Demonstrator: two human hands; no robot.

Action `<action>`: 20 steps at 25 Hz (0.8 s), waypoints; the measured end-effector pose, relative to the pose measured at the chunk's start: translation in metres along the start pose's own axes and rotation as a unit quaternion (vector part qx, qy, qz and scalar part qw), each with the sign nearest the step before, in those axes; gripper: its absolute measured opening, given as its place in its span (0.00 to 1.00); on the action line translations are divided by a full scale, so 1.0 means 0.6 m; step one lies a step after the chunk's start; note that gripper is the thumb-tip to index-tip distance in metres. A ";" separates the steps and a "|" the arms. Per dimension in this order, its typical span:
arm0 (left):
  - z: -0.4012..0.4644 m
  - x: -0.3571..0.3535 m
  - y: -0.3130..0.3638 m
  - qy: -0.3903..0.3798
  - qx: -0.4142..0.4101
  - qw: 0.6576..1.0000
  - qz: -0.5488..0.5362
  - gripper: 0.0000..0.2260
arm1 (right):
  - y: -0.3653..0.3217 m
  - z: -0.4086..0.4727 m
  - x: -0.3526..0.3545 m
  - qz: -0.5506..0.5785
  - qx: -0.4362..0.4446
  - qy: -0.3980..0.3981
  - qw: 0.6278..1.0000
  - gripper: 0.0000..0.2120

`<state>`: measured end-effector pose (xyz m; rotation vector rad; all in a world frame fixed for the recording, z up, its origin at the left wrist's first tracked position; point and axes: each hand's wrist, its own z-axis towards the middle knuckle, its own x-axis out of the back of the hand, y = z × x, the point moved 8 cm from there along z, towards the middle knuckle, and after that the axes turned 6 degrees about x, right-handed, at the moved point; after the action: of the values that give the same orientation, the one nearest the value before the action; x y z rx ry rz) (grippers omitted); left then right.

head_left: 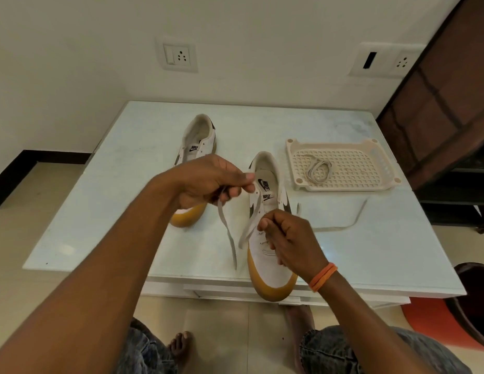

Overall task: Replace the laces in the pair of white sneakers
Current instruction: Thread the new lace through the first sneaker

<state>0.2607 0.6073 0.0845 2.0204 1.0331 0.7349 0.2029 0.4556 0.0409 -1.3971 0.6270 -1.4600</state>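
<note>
Two white sneakers with tan soles stand on the white table (127, 211). The near sneaker (268, 265) points its toe over the table's front edge. My left hand (208, 182) pinches one end of a grey-white lace (227, 228) beside the tongue; the lace hangs down to the table. My right hand (286, 238) pinches another stretch of lace over the eyelets at mid-shoe. The lace's other end (343, 225) trails across the table to the right. The far sneaker (197, 141) stands behind my left hand, partly hidden, with no lace visible in it.
A beige perforated tray (381, 163) sits at the right of the table with a coiled lace (318, 170) in it. A wall with sockets rises behind. A dark wooden cabinet (451, 103) stands to the right; a red and dark stool (451, 314) is near my right knee.
</note>
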 end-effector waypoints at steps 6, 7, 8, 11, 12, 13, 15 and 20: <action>0.006 -0.051 -0.024 -0.054 0.053 0.992 0.103 0.11 | -0.011 0.000 -0.027 0.095 -0.012 -0.035 0.995 0.10; 0.008 -0.051 -0.026 -0.044 0.060 0.992 0.099 0.11 | -0.009 0.001 -0.023 0.058 0.005 -0.024 0.998 0.06; 0.007 -0.047 -0.023 -0.040 0.062 0.994 0.080 0.12 | -0.004 0.002 -0.021 0.028 0.009 -0.013 0.999 0.07; -0.005 -0.010 -0.001 -0.023 0.037 0.998 -0.047 0.13 | 0.020 -0.005 -0.036 -0.041 -0.032 -0.068 0.996 0.11; -0.010 0.013 0.004 0.008 0.025 0.996 -0.090 0.13 | 0.023 -0.009 -0.048 -0.079 -0.029 -0.113 0.990 0.11; -0.013 0.038 0.001 0.053 0.023 0.991 -0.118 0.12 | 0.025 -0.014 -0.061 -0.114 -0.020 -0.157 0.981 0.12; -0.019 0.081 -0.019 0.156 0.053 0.979 -0.116 0.13 | 0.024 -0.022 -0.079 -0.165 -0.005 -0.217 0.962 0.16; -0.016 0.063 -0.034 0.178 0.094 0.972 -0.120 0.07 | 0.019 -0.013 -0.072 -0.143 -0.028 -0.171 0.975 0.18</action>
<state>0.2639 0.6509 0.0790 1.9096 1.5764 0.9158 0.1927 0.4875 0.0104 -1.7895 0.2573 -1.3796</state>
